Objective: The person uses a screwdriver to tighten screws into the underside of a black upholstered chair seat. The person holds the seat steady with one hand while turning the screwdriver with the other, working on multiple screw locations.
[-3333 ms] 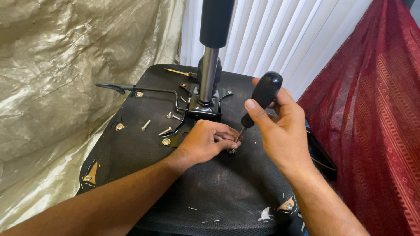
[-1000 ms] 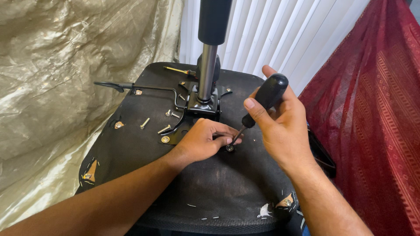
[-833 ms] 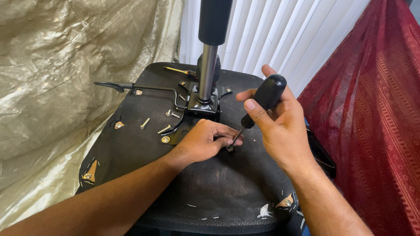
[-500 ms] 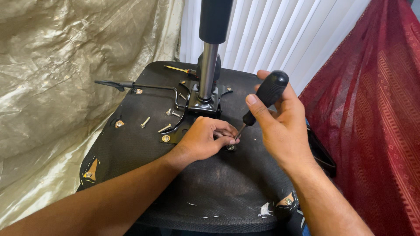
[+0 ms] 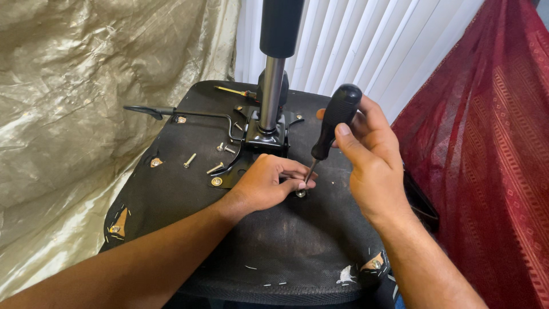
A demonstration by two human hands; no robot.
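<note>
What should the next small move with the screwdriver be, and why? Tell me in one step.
Probably turn the screwdriver in place. The right hand grips its black handle, and its tip sits at a screw on the black underside of the seat, steadied by the left hand fingertips. Which way to turn cannot be told from this view.

No package, label, sign or screen shows anywhere in this view.
</note>
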